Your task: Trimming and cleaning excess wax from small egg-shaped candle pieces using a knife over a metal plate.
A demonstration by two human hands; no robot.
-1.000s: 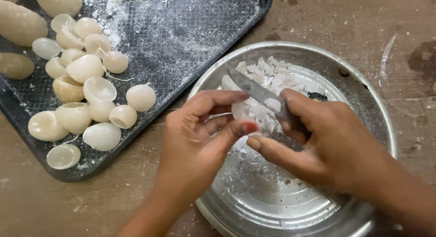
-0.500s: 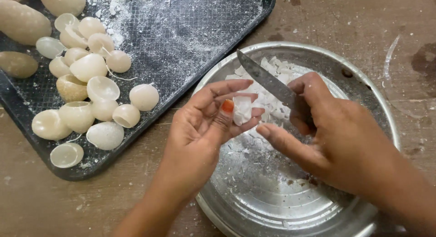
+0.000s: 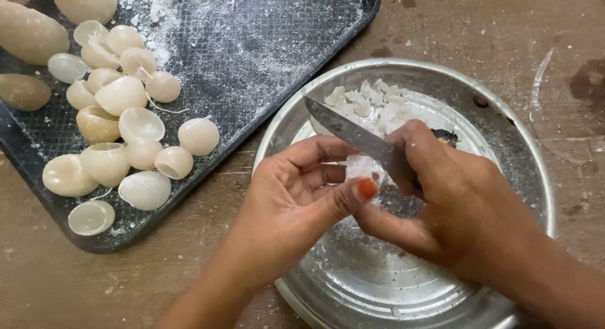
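Note:
My left hand pinches a small white wax piece between thumb and fingers, over a round metal pan. My right hand grips a knife whose blade lies against the top of the wax piece and points up-left. White wax shavings are heaped at the far side of the pan. The knife's handle is hidden inside my right fist.
A black tray dusted with white flakes lies at the upper left. On its left side sits a cluster of several cream half-round wax shells and larger egg-shaped pieces. Everything rests on a stained brown tabletop.
The knife blade has swung from beside the wax piece to lie across its top. Both hands shifted slightly toward me over the pan.

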